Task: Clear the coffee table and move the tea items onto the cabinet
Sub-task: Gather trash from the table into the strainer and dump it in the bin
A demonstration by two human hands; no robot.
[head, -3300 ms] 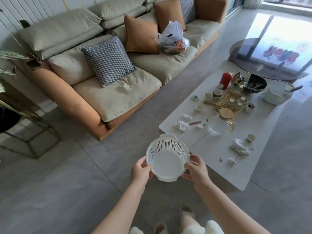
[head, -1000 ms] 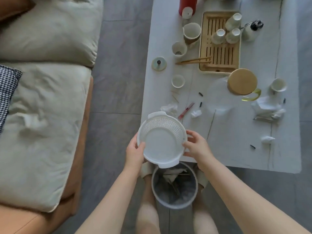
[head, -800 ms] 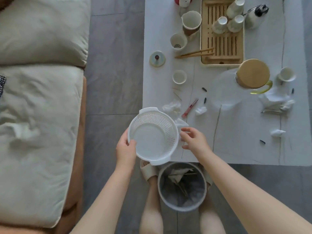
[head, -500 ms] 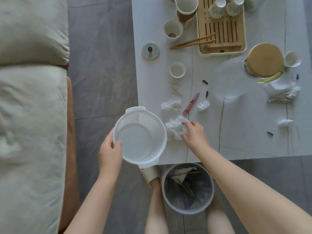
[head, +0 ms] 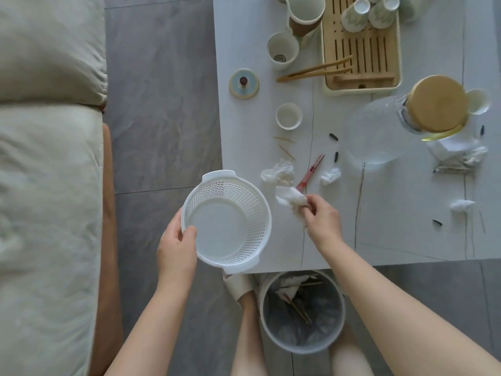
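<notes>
Right hand (head: 322, 219): fingers curled, pinching a crumpled white tissue (head: 289, 198) just above the near part of the white coffee table (head: 406, 226). Left hand (head: 176, 246): gripping the near-left rim of a round white perforated plastic basket (head: 226, 219), thumb over the rim, basket held off the table's left edge, above the grey floor (head: 162, 104) and empty inside.

Just beyond the pinched tissue: a second crumpled white tissue (head: 279, 173), a red paper sleeve (head: 310, 172), a smaller tissue wad (head: 330, 176), two thin wooden toothpicks (head: 286, 147) and a few small dark seeds (head: 336, 154). Farther along: a small white teacup (head: 289, 116), a pale blue round lid with a dark knob (head: 244, 83), bamboo tongs (head: 314, 70) resting partly on a slatted bamboo tea tray (head: 362, 47), two patterned cups (head: 368, 13) upright on that tray, two taller white cups (head: 283, 50) beside its left edge. To the right: a clear glass jug with a round bamboo lid (head: 436, 103), another small white cup (head: 478, 101) touching it, more crumpled tissue (head: 458, 154) near the table's right side.

Below the table's near edge: a round white waste bin with a grey liner (head: 302, 312), tissue and sticks inside, standing between bare legs; beige slipper (head: 238, 287) beside it. At far left: beige sofa cushions (head: 48, 185).
</notes>
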